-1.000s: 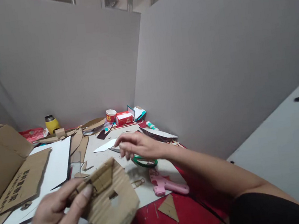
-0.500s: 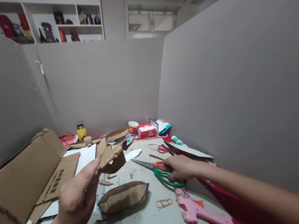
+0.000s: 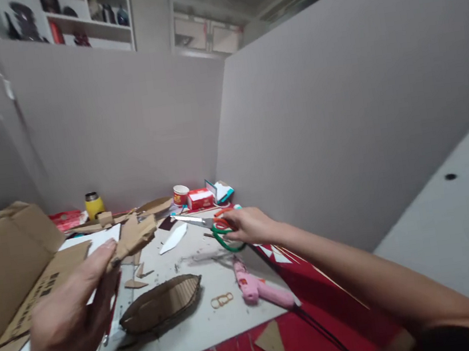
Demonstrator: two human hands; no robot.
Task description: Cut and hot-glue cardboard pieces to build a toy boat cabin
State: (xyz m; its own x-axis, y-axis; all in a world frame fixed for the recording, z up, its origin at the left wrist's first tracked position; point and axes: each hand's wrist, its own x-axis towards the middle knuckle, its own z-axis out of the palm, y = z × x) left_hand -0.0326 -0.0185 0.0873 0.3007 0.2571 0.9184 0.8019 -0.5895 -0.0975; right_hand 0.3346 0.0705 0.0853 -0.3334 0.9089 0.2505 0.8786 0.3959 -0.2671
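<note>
My left hand (image 3: pixel 67 298) is closed on a piece of brown cardboard (image 3: pixel 136 237), pinched under the thumb and held above the table. In my right hand (image 3: pixel 247 224) is a pair of scissors (image 3: pixel 226 241) with one green and one orange handle, lifted off the board, blades pointing left toward the cardboard. The blades look closed or nearly so. Between and below my hands, a boat-shaped cardboard shell (image 3: pixel 162 303) rests on the white board (image 3: pixel 187 343). Right of it lie a small tan linked piece (image 3: pixel 221 300) and a pink glue gun (image 3: pixel 260 287).
A large folded cardboard box (image 3: pixel 11 251) stands at the left. Toward the back are a yellow bottle (image 3: pixel 94 205), a paper cup (image 3: pixel 180 194) and a red-and-white box (image 3: pixel 200 198). Cardboard scraps (image 3: pixel 273 343) lie on the red tabletop. Grey partitions (image 3: pixel 123 121) enclose the table.
My right hand has raised the scissors from the board. My left hand still holds the cardboard. The camera view has turned to the right, so everything appears shifted left.
</note>
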